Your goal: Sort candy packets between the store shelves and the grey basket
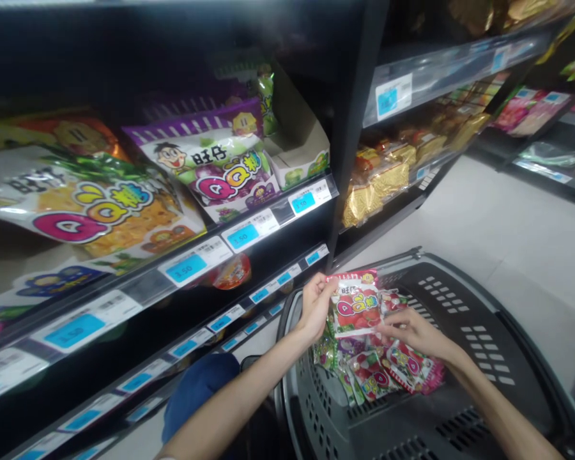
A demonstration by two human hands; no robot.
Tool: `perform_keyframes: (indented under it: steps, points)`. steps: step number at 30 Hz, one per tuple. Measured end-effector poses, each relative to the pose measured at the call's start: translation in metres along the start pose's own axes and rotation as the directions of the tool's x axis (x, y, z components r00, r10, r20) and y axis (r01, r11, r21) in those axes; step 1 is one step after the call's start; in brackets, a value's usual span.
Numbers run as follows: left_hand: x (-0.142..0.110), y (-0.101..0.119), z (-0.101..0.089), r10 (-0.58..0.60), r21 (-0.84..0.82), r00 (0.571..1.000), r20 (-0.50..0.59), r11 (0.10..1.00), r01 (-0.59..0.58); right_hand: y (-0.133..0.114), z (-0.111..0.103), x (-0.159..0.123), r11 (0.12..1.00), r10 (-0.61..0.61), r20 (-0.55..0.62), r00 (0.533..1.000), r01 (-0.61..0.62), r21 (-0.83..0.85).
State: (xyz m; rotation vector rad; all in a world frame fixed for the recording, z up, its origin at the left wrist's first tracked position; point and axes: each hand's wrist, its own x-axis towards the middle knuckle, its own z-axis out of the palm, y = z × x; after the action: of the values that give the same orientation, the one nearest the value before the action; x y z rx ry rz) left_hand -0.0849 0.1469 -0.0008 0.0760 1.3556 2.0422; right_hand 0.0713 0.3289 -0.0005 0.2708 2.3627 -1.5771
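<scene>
A red and white gummy candy packet [357,308] with strawberry pictures is held up over the grey shopping basket [460,409]. My left hand [316,306] grips its left edge, the thumb on the front near the upper corner. At the packet's lower right corner are the pinched fingers of my right hand [414,331]; the fingertips are partly hidden. Below both hands, several more candy packets [371,375] lie in a pile inside the basket, some red, some green and purple.
To the left, a shelf holds purple grape gummy bags [220,160] and yellow-orange gummy bags [96,198] in cardboard boxes. Price tags [186,267] line the shelf edges. Gold-wrapped packs [378,179] sit on the shelving beyond. Pale floor [479,211] shows behind the basket.
</scene>
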Motion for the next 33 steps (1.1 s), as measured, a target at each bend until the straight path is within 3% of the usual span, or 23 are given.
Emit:
perform_keyframes:
  steps: [5, 12, 18, 25, 33]
  points:
    - [0.001, 0.0, 0.001, 0.025, 0.07, 1.0, 0.005, 0.997, -0.025, 0.01, -0.005, 0.002, 0.996, -0.085, -0.024, 0.996, 0.084, -0.038]
    - [0.001, 0.006, -0.009, -0.116, 0.169, 0.989, 0.094, 0.981, 0.099, 0.023, -0.002, 0.006, 0.998, -0.069, -0.075, 0.995, 0.069, -0.006]
    - [0.001, 0.004, -0.01, -0.24, 0.234, 0.963, 0.125, 0.95, 0.206, 0.022, -0.002, 0.004, 0.991, -0.115, 0.053, 0.992, 0.111, 0.078]
    - [-0.001, 0.002, -0.005, -0.225, 0.235, 0.969, 0.1, 0.952, 0.197, 0.026, -0.006, 0.001, 0.99, -0.098, 0.131, 0.987, 0.083, 0.114]
    - [-0.002, 0.002, -0.001, -0.168, 0.173, 0.981, 0.091, 0.973, 0.151, 0.017, -0.007, -0.005, 0.986, -0.095, 0.119, 0.988, 0.077, 0.147]
